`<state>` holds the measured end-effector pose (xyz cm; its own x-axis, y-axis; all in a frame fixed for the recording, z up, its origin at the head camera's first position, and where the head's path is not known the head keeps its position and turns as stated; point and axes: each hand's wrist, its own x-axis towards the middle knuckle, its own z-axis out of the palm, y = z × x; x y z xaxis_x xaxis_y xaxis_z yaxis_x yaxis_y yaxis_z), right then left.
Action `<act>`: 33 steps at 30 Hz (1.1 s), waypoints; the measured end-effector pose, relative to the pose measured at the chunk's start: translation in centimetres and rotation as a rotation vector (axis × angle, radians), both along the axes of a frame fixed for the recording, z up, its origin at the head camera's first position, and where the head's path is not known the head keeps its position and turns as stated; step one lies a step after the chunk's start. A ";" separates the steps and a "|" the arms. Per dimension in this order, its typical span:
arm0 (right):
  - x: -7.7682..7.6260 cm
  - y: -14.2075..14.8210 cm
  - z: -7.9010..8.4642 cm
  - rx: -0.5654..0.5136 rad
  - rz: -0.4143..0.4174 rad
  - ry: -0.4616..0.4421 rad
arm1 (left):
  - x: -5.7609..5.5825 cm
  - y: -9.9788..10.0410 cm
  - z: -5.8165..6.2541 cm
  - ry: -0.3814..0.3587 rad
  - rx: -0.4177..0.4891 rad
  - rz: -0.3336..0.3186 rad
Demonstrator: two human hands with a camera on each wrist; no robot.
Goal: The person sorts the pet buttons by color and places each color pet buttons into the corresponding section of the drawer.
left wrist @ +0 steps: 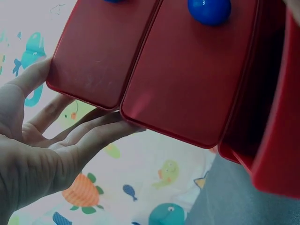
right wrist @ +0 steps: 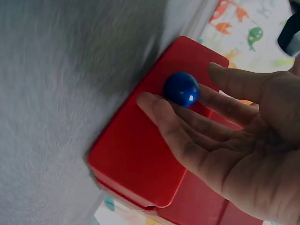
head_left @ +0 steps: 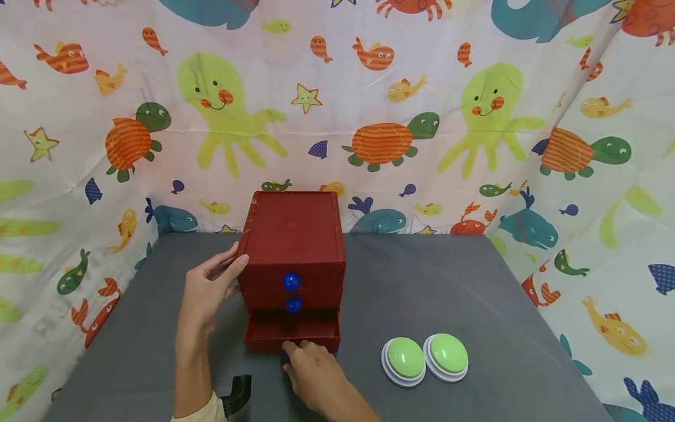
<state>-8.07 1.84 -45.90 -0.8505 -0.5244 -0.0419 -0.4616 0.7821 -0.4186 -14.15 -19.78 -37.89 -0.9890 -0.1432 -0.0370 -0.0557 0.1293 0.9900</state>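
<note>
A red three-drawer cabinet (head_left: 295, 231) stands on the grey table, with round blue knobs on its fronts. Its bottom drawer (head_left: 258, 343) is pulled out, while the upper two are closed. My left hand (head_left: 208, 290) rests on the cabinet's left side, fingers stretched along the side wall and thumb at the front edge of the top drawer. At the bottom drawer's front is my right hand (head_left: 319, 375). In the right wrist view its fairly straight fingers lie around the bottom blue knob (right wrist: 181, 89), with the thumb apart from it.
Two green push buttons, a left one (head_left: 406, 357) and a right one (head_left: 448, 353), sit side by side on white bases right of the cabinet. A curtain (head_left: 337, 88) printed with sea animals hangs behind and along both sides of the grey table (head_left: 422, 281).
</note>
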 end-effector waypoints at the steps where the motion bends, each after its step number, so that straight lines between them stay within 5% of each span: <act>1: 0.3 0.0 0.1 0.014 0.002 -0.022 | 0.0 0.1 0.0 0.000 -0.004 0.005; 9: 1.9 0.4 0.4 0.068 0.017 -0.218 | 0.2 0.4 -0.2 0.000 -0.009 0.011; 15: 2.3 0.8 0.4 0.058 0.015 -0.261 | 0.2 0.3 -0.3 -0.008 -0.003 0.027; 20: 2.3 2.4 1.2 -0.069 -0.018 -0.329 | 0.2 0.2 -0.2 -0.028 0.002 0.017; 23: 2.5 3.7 2.0 -0.221 -0.078 -0.202 | 0.2 0.0 -0.1 -0.029 0.005 0.017; 26: 2.4 5.3 2.4 -0.303 -0.180 0.043 | 0.2 -0.1 0.0 -0.024 -0.005 0.015; 30: 1.7 8.1 1.8 -0.149 -0.355 0.323 | 0.2 -0.1 -0.1 -0.024 -0.008 0.001; 33: 1.1 10.3 0.9 0.039 -0.452 0.366 | 0.2 0.0 -0.1 -0.023 -0.004 -0.004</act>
